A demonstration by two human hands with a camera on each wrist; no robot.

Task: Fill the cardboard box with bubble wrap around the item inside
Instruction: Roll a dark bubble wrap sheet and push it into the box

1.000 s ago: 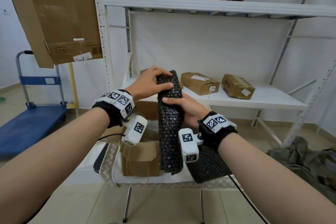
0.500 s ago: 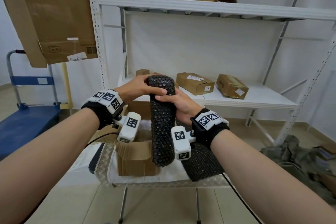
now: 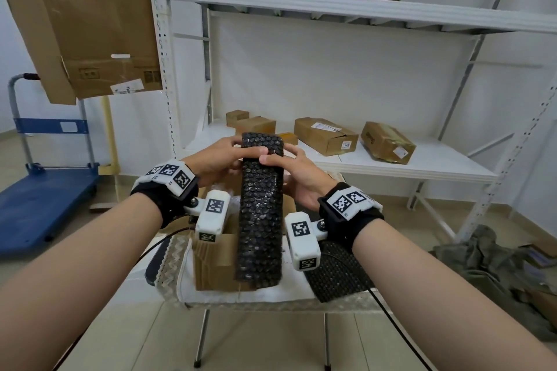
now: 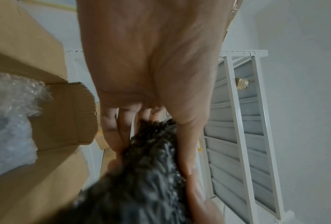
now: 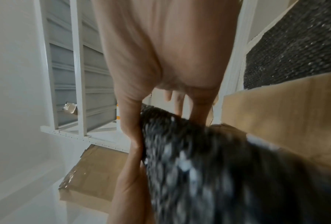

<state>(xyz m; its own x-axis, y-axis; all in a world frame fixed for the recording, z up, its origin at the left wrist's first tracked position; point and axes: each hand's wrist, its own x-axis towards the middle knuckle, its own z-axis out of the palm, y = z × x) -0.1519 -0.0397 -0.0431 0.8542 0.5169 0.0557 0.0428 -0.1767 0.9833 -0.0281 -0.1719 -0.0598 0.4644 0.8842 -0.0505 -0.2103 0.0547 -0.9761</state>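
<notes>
The white shelf rack [image 3: 346, 159] fills the 12 o'clock background, small parcels on it. Below, the desk [image 3: 271, 300] carries the open cardboard box [image 3: 217, 268], clear wrap inside [image 4: 9, 121]. A folded strip of black bubble wrap [image 3: 260, 214] hangs upright above the box, another black sheet [image 3: 337, 274] lying at 4 o'clock. The left hand [image 3: 217, 159] and right hand [image 3: 298, 172] pinch its top, fingers [image 3: 271, 158] curled round it.

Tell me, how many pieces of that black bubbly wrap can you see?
2. One black strip is gripped near its top by the left hand and right hand, above the cardboard box. A second piece lies on the table, to the right. Others may be hidden.
</notes>
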